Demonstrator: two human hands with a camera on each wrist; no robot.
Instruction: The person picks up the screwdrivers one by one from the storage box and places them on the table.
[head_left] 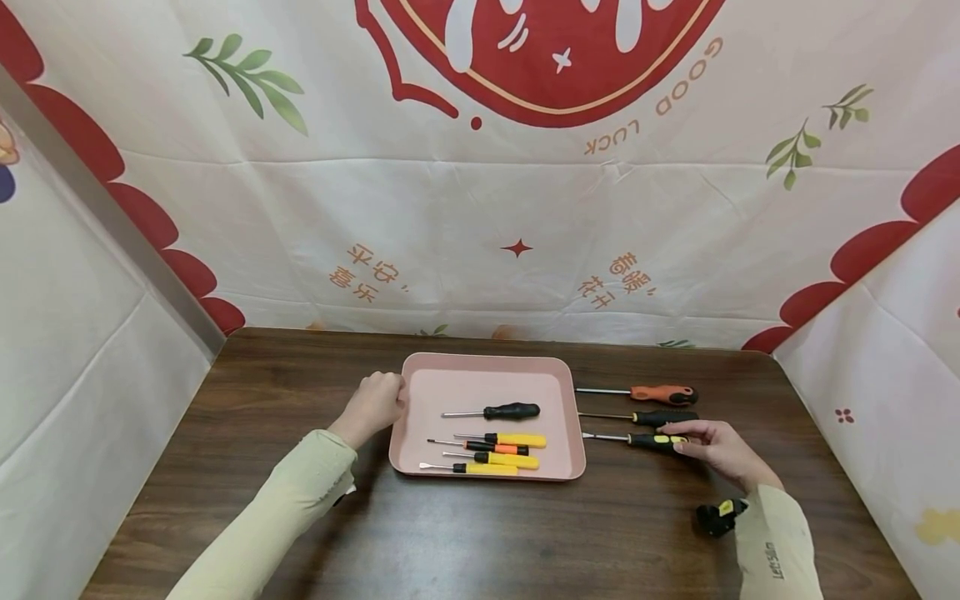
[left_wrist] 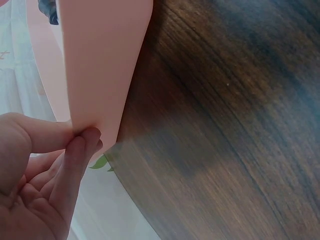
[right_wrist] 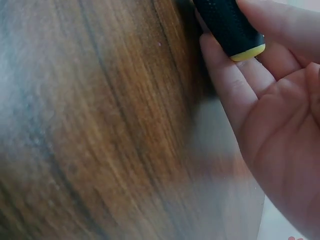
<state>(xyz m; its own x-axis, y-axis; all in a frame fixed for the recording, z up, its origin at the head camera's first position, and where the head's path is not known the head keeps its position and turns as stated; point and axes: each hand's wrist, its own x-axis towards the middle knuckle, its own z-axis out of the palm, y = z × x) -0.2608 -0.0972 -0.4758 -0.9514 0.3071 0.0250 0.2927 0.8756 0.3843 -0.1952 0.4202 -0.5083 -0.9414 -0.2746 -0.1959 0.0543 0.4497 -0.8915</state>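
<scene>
My left hand pinches the left rim of a pink tray; in the left wrist view the thumb and fingertips meet over the tray's wall. Right of the tray, my right hand grips the handle of a black-and-yellow flathead screwdriver, its blade pointing left, tip close to the tray's edge. The right wrist view shows the handle's butt end between thumb and fingers. Just beyond it lie a black-handled screwdriver and an orange-handled screwdriver, both pointing left.
Inside the tray lie a black screwdriver and several small screwdrivers, including a yellow one and an orange-and-black one. The tray stands on a dark wooden table. A printed cloth hangs along the back edge.
</scene>
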